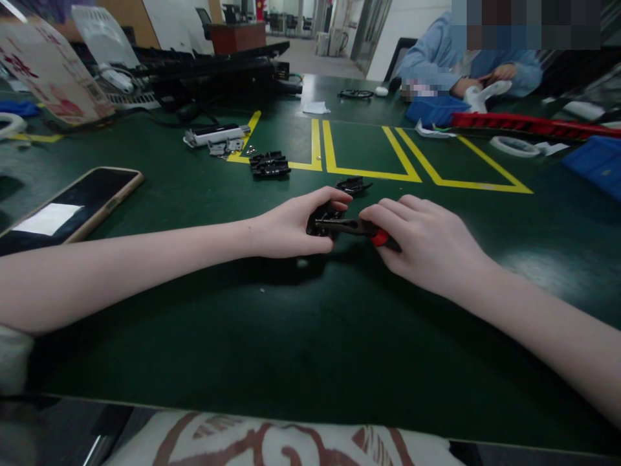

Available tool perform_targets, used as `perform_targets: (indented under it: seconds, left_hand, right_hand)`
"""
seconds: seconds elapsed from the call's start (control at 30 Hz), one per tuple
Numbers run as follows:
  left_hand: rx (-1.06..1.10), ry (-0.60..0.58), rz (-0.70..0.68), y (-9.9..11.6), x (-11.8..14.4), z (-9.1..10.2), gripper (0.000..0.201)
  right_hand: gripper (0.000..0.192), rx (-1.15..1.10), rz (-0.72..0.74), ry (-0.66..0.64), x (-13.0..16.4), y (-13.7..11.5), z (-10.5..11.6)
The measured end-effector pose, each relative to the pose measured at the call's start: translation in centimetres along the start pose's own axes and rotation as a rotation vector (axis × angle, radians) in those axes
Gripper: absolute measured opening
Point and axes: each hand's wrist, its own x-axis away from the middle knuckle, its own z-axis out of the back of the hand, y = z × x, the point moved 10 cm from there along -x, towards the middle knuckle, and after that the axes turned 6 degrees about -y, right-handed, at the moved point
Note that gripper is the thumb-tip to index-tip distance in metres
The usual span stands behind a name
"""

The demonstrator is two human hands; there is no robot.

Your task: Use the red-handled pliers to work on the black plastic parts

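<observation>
My left hand is closed around a small black plastic part on the green table. My right hand grips pliers with red handles, whose dark jaws reach left into the black part. Both hands rest on the table surface, almost touching. Another small black part lies just beyond my fingers.
A phone lies at the left. A stack of black parts and a white-and-metal piece sit beyond, by yellow floor-tape lines. Blue bins and a red tray stand at the right, where another person in blue works.
</observation>
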Motion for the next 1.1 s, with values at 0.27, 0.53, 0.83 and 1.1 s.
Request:
perform_targets:
  seconds: [0.27,0.53,0.83,1.1]
  left_hand:
    - [-0.017,-0.013,-0.027,-0.1,-0.4,-0.1,0.069]
    - [-0.015,-0.012,0.020,0.4,0.0,-0.8,0.074]
    - [-0.124,-0.083,0.021,0.0,0.3,-1.0,0.070]
    - [-0.414,-0.145,0.041,0.0,0.7,-1.3,0.073]
  right_hand:
    - [0.035,0.077,0.004,0.030,0.1,-0.4,1.5]
    - [0.036,-0.030,-0.049,-0.031,0.8,-0.8,2.1]
    - [0.026,-0.231,-0.122,-0.042,1.0,1.3,1.7]
    - [0.024,-0.324,-0.120,-0.090,1.2,1.8,0.9]
